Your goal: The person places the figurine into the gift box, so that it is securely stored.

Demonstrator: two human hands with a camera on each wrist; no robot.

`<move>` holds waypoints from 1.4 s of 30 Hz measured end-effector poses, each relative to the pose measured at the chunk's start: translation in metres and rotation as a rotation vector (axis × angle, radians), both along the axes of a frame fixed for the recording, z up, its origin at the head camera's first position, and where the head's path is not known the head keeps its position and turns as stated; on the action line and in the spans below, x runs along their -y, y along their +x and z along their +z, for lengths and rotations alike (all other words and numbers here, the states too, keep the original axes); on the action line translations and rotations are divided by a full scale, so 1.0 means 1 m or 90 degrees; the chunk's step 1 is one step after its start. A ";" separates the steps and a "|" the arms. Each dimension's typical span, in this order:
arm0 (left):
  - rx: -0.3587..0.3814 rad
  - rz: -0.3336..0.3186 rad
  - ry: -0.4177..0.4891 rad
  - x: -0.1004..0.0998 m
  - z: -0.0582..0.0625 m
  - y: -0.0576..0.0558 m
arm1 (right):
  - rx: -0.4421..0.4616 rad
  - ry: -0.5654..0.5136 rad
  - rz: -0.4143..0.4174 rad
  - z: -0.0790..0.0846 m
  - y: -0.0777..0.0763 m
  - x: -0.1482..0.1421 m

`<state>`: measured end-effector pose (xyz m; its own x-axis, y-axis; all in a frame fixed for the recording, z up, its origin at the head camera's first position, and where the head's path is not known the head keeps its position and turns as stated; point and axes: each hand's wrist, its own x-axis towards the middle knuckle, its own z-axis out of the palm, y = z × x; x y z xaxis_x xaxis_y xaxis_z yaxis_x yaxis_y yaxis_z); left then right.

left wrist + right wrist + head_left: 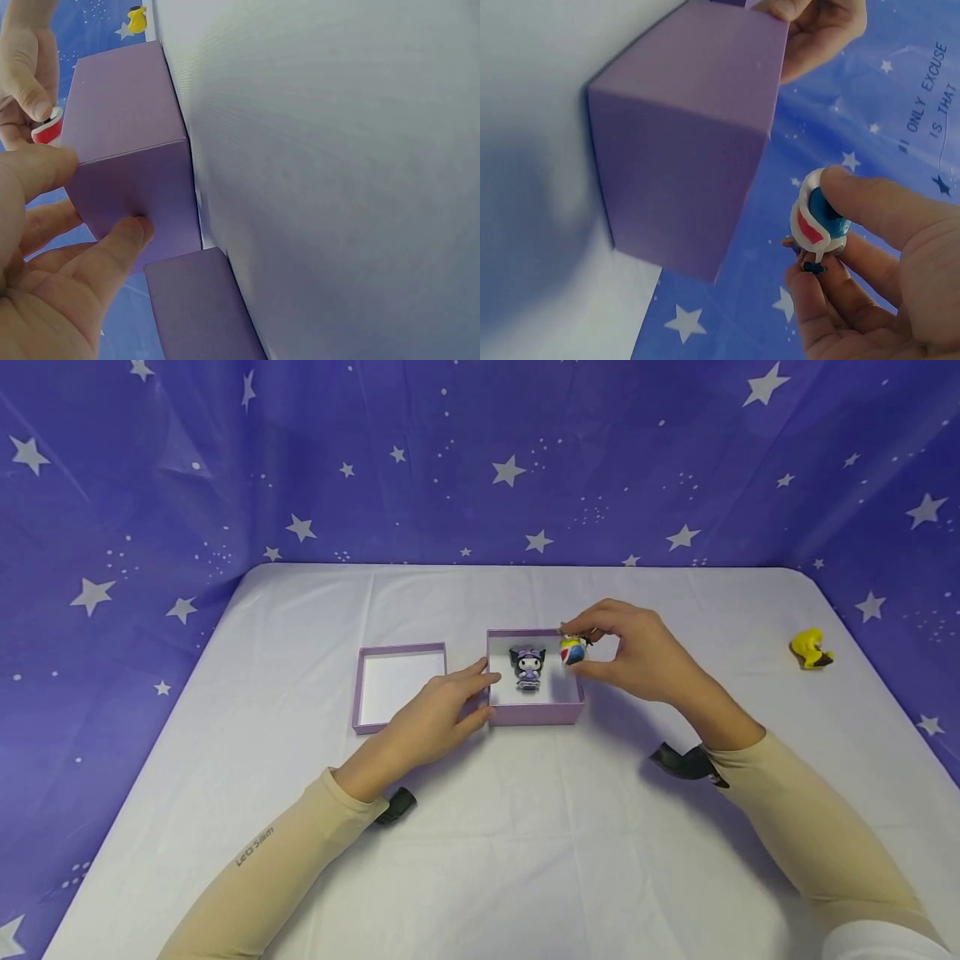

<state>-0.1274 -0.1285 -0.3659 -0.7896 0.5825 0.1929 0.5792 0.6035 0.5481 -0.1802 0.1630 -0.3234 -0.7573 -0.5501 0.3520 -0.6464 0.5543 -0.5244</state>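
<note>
A purple box [534, 715] with a white inside stands open side up at the middle of the table. Inside it lies a small black-eared figurine [528, 670] in a lilac outfit. Over the box's right rim, my right hand [637, 647] pinches a small figurine [821, 214] patterned in white, red, blue and yellow between thumb and fingers. My left hand [431, 714] rests its extended fingers against the box's left side [169, 202], with some fingertips at the rim. The palm of the left hand overlaps the shallow lid in the head view.
The matching purple lid [357, 693] lies to the left of the box, white inside upward. A yellow figurine [810, 649] lies far off at the right of the white-covered table [495, 843]. A purple star-patterned cloth [480, 460] hangs behind the table.
</note>
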 end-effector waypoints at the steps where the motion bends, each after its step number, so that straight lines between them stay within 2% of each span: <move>1: -0.001 0.000 0.000 0.000 0.000 0.000 | 0.003 0.001 0.006 -0.001 0.000 0.003; 9: -0.004 -0.001 -0.003 0.001 0.000 -0.001 | 0.052 0.013 0.055 -0.008 0.003 0.022; 22: -0.003 0.000 0.013 -0.001 0.000 0.000 | 0.085 0.000 0.109 -0.019 -0.002 0.047; 29: -0.004 0.007 0.015 -0.001 0.000 -0.001 | 0.125 0.063 0.105 -0.019 -0.005 0.060; 42: 0.000 0.001 0.025 -0.001 0.000 -0.001 | 0.114 0.149 0.129 -0.020 -0.011 0.078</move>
<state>-0.1287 -0.1274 -0.3660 -0.7900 0.5738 0.2157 0.5789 0.5825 0.5706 -0.1916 0.0849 -0.3433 -0.6625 -0.7457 0.0711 -0.6653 0.5421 -0.5133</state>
